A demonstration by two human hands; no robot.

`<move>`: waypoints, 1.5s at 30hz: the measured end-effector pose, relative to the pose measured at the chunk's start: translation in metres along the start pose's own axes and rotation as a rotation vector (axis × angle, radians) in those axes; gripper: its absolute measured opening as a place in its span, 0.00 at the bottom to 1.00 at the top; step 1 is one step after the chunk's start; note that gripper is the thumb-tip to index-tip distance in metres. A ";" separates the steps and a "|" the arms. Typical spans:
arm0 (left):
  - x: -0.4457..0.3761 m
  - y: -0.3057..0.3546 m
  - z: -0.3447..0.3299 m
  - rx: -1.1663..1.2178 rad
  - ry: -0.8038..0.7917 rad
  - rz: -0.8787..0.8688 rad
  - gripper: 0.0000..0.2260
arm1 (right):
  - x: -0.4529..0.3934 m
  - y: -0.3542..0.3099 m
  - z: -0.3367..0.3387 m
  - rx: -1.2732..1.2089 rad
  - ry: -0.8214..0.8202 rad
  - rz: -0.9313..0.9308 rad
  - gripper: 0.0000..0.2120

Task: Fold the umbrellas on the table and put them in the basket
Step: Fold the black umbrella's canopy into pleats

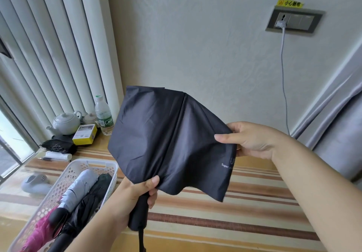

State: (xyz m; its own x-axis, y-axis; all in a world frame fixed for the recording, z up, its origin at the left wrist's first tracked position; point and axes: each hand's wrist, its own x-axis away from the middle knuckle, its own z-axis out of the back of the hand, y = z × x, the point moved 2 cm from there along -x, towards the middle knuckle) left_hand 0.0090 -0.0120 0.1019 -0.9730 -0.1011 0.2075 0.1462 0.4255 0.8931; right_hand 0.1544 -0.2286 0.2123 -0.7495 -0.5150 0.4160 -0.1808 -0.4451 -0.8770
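Observation:
I hold a black umbrella [168,140] up over the table, its canopy collapsed and hanging loose. My left hand [137,195] grips its black handle and the gathered cloth at the bottom. My right hand [248,140] pinches the canopy's right edge and pulls the cloth out sideways. A white perforated basket [78,168] stands at the lower left on the striped table [244,208]. In it lie a grey folded umbrella [78,189], a black one [92,198] and a pink one [41,230].
At the table's far left corner stand a white teapot [65,123], a water bottle [103,116], a yellow box [85,135], a black pouch [56,145] and a white tube [58,156]. A grey device [36,184] lies left of the basket. A cable [284,79] hangs from the wall socket.

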 end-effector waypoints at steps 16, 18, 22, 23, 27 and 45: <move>-0.002 -0.004 0.008 0.070 0.025 -0.005 0.31 | -0.001 -0.018 -0.003 0.035 0.252 0.301 0.10; -0.002 -0.004 0.008 0.065 0.031 -0.009 0.25 | 0.001 -0.019 -0.004 0.070 0.258 0.315 0.07; -0.005 -0.003 0.007 0.085 0.044 -0.032 0.18 | 0.003 -0.018 -0.004 0.053 0.185 0.335 0.12; -0.005 -0.003 0.008 0.077 0.049 -0.036 0.18 | 0.003 -0.018 -0.004 0.065 0.181 0.340 0.13; -0.007 -0.002 0.008 0.039 0.067 -0.054 0.13 | 0.002 -0.017 -0.004 0.214 0.261 0.391 0.14; -0.011 0.003 0.003 0.190 0.018 -0.089 0.36 | 0.019 -0.033 -0.008 0.185 0.212 0.416 0.16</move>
State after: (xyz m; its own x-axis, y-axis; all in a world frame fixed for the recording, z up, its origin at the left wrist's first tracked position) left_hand 0.0195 -0.0072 0.1009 -0.9771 -0.1611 0.1392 0.0215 0.5759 0.8172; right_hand 0.1409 -0.2176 0.2473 -0.8506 -0.5247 -0.0350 0.2625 -0.3659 -0.8929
